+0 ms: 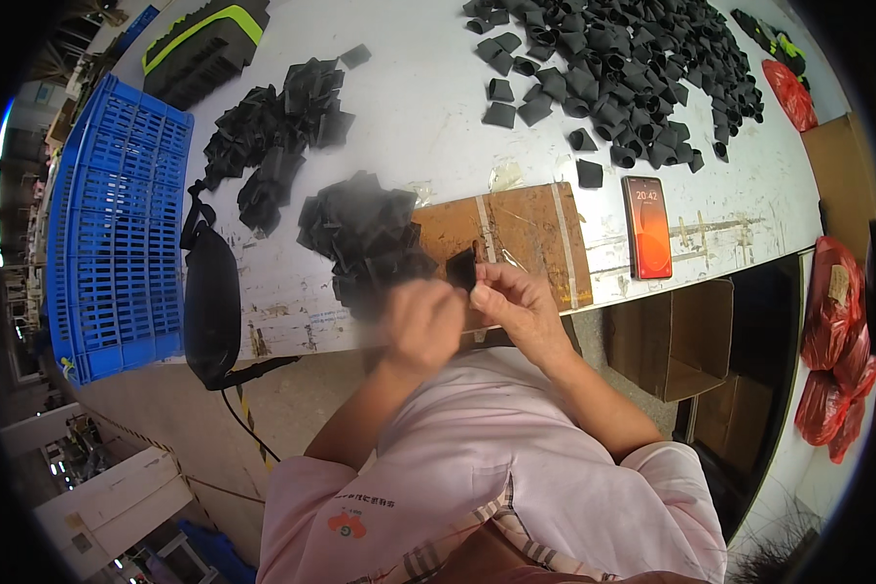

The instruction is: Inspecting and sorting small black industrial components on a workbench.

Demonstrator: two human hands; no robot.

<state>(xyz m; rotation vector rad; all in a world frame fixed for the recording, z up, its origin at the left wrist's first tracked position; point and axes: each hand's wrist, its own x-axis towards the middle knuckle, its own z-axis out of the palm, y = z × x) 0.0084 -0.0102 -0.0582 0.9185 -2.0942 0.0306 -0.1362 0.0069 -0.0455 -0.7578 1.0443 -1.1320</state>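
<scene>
Between the thumb and fingers of my right hand (523,304) is a small black fabric piece (462,270), held upright over the near edge of a brown board (545,229). My left hand (423,326) is smeared by motion just left of that piece; its fingers cannot be made out. A pile of flat black pieces (360,229) lies beside my left hand, partly over the board's left end. Farther left and back is another heap of black pieces (297,107). Many black tube-shaped pieces (633,78) spread over the far right of the table.
A blue plastic crate (122,234) stands at the left, with a long black pouch (212,302) at the table edge beside it. A phone (647,229) lies right of the board. Red bags (835,311) are at the right; an open cardboard box (672,336) sits below the table edge.
</scene>
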